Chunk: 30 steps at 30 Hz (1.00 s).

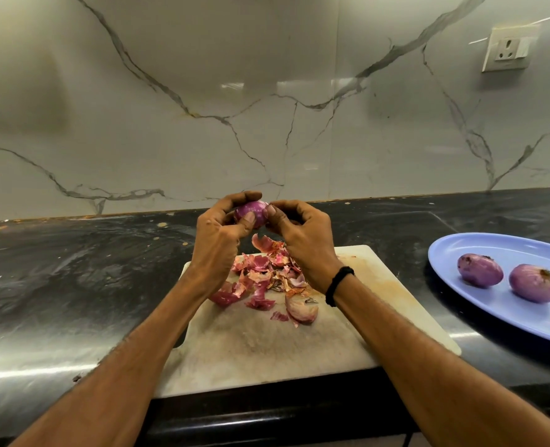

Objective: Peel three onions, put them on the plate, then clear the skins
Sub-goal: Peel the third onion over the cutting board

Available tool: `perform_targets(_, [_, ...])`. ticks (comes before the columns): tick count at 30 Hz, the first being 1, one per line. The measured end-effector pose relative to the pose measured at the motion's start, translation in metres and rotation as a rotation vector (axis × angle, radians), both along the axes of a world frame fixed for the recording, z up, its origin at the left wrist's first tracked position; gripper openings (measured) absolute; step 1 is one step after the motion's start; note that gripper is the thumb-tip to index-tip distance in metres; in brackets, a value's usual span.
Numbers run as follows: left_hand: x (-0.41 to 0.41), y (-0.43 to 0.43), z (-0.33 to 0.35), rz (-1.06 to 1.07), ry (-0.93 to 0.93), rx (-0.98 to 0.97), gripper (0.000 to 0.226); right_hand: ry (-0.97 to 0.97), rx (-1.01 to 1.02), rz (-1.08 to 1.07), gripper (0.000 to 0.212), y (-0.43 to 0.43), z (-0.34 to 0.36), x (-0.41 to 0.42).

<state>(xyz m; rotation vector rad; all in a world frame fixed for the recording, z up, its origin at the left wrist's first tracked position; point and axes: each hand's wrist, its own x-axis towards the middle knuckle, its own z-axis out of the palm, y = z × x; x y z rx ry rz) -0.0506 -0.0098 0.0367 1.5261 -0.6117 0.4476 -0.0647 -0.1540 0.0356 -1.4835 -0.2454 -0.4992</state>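
1. Above the cutting board (267, 346), the left hand (217, 230) curls its fingers and thumb round the third onion (254, 211) and holds it up between both hands.
2. The right hand (302, 233), with a black wristband (339, 285) behind it, meets the onion from its own side. Its thumb and forefinger are drawn narrow and pinch at the surface.
3. Step in hand, as I judge it: finishing the peel of the last onion. It looks mostly smooth and purple, so little skin seems left.
4. Below both hands, the loose skins (264, 272) lie heaped on the board.
5. Well off to the right of the right hand, the blue plate (460, 250) sits on the table (73, 285). It carries two peeled onions (480, 270), near each other but apart.
6. The next move calls for pulling off the pinched scrap. Then the onion has to be carried rightward to a bare part of the plate, clear of the other two.
7. After that, the skins need gathering off the board.
8. No brand, label or writing can be read; the wall socket (509, 48) beyond the right hand shows no legible marking.
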Motion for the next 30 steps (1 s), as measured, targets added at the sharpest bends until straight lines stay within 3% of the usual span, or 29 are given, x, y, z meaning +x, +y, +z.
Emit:
perform_targets(6, [0.0061, -0.0012, -0.0048, 0.013, -0.009, 0.074, 0.036, 0.017, 0.105, -0.005, 0.014, -0.0040, 0.0018, -0.0007])
perform_targets(9, [0.0066, -0.0030, -0.0054, 0.030, -0.017, 0.116, 0.049, 0.001, 0.051, -0.034, 0.011, -0.0047, 0.0016, -0.0001])
perform_targets(15, [0.0026, -0.0039, -0.0029, -0.041, 0.027, 0.026, 0.038, 0.000, -0.078, -0.101, 0.010, -0.0021, -0.0005, 0.0026])
perform_targets(21, [0.0036, -0.0013, 0.0002, -0.076, 0.104, -0.130, 0.034, 0.049, 0.066, -0.093, 0.014, -0.0078, 0.0027, 0.0043])
perform_targets(24, [0.0019, -0.0012, 0.0017, -0.032, 0.085, -0.089, 0.037, 0.067, 0.126, -0.013, 0.032, -0.0080, 0.0056, 0.0009])
perform_targets(27, [0.0000, -0.0014, 0.0018, 0.026, 0.028, -0.008, 0.043, 0.082, 0.201, 0.080, 0.014, -0.0041, 0.0068, -0.0023])
perform_targets(30, [0.0035, 0.0013, 0.0011, 0.107, -0.040, 0.062, 0.044, 0.081, 0.181, 0.077, 0.021, -0.0019, 0.0049, -0.0026])
